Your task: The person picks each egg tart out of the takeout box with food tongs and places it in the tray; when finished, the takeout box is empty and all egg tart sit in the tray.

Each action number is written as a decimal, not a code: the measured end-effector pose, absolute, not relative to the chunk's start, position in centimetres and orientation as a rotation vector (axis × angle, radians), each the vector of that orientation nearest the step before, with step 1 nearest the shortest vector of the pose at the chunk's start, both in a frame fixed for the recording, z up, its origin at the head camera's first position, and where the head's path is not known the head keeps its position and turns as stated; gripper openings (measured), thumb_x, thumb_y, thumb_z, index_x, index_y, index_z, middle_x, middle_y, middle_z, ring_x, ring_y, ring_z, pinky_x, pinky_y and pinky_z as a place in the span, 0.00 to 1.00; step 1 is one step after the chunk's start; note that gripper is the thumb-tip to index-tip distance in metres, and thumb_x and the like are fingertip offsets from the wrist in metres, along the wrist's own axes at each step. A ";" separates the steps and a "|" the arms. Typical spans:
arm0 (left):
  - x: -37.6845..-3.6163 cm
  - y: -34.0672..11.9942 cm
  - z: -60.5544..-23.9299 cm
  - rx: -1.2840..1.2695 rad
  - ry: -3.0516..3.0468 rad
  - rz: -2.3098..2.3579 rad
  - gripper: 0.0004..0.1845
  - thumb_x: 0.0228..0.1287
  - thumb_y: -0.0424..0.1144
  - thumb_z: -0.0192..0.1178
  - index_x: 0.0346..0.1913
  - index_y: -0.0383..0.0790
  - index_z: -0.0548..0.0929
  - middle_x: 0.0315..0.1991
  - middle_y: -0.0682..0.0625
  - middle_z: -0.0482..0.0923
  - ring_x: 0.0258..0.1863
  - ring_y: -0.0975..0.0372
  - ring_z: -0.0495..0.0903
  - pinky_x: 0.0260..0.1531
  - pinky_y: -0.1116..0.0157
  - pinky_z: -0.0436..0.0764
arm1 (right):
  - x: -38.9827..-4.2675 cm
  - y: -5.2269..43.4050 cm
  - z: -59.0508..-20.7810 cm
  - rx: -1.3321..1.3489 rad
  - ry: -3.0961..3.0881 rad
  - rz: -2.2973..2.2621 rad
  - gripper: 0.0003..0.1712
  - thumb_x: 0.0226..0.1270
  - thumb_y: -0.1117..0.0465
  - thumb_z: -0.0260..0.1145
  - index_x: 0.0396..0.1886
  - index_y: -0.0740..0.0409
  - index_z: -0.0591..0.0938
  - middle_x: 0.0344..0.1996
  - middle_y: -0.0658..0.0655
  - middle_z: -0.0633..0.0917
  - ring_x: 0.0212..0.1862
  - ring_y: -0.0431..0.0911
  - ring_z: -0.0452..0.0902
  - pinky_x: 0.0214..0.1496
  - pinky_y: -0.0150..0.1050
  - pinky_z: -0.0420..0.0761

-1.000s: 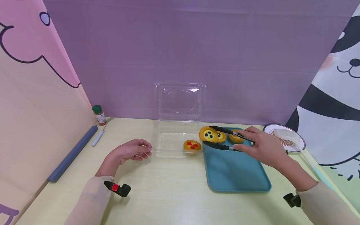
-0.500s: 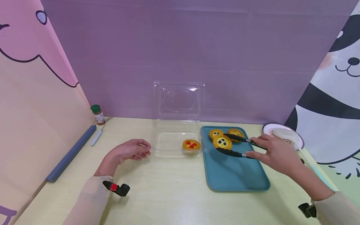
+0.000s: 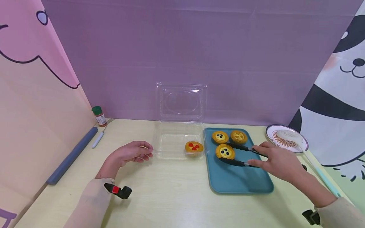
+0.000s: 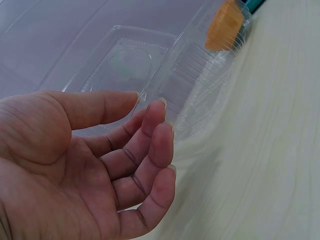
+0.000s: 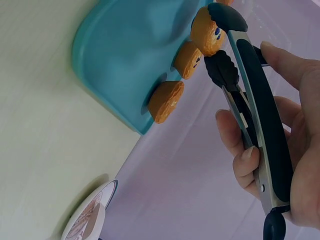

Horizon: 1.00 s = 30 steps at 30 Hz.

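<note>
My right hand (image 3: 280, 161) grips a pair of black tongs (image 5: 265, 125), whose tips stand on either side of a tart with blueberries (image 3: 225, 151). That tart is over the blue tray (image 3: 242, 183), in front of another blueberry tart (image 3: 220, 137) and a tart with a crossed top (image 3: 239, 136). To the left stands a clear plastic box (image 3: 171, 142), its lid (image 3: 182, 101) upright behind it. A tart with red topping (image 3: 194, 147) sits in its front right corner. My left hand (image 3: 134, 152) has loosely bent fingers, fingertips right at the box's left wall.
At the back right is a patterned plate (image 3: 273, 133) with a white slotted spoon (image 3: 319, 171) lying across it. A green-capped jar (image 3: 99, 116), a white-handled utensil (image 3: 98, 140) and a long blue bar (image 3: 72, 156) line the left side. A purple backdrop (image 3: 228, 63) closes off the back.
My right hand has carried the blueberry tart in the tongs rightward from beside the box, then lowered it toward the front of the other tarts. The left hand has stayed by the box.
</note>
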<state>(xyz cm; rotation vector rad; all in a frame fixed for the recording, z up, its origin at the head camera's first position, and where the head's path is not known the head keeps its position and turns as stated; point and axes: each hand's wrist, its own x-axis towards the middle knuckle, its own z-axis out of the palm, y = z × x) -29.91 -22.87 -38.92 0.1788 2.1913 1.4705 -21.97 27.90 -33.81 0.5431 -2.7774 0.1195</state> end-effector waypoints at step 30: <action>-30.1 -22.9 -39.2 0.170 2.192 1.471 0.21 0.74 0.39 0.54 0.61 0.28 0.71 0.46 0.45 0.84 0.42 0.59 0.82 0.45 0.63 0.81 | -22.3 27.5 -34.2 0.531 -2.871 0.179 0.38 0.57 0.31 0.69 0.56 0.55 0.86 0.42 0.52 0.87 0.31 0.39 0.80 0.26 0.33 0.73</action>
